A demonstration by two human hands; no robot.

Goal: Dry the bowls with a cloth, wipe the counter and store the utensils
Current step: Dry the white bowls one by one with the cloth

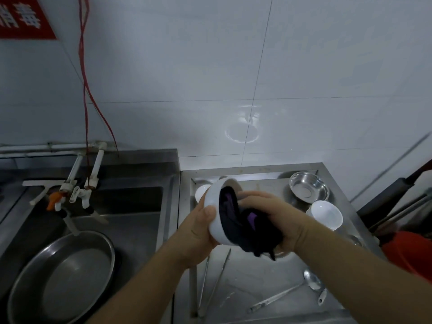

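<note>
My left hand [198, 228] grips a white bowl [216, 206] tilted on its side above the steel counter [257, 288]. My right hand [273, 213] presses a dark purple-black cloth [247, 228] into the bowl's opening; the cloth hangs down below my wrist. On the counter lie long metal tongs [215, 281], a ladle [289, 291] and a small spoon [321, 298]. A steel bowl [308, 187] stands at the back right, a white bowl [326, 213] in front of it. Another white bowl [201, 191] peeks out behind the held one.
To the left is a steel sink [131, 206] with white taps [77, 192] and a large round steel basin [63, 277] inside. A red bucket [411, 251] and dark long handles [397, 206] stand at the right edge. A tiled wall [233, 78] is behind.
</note>
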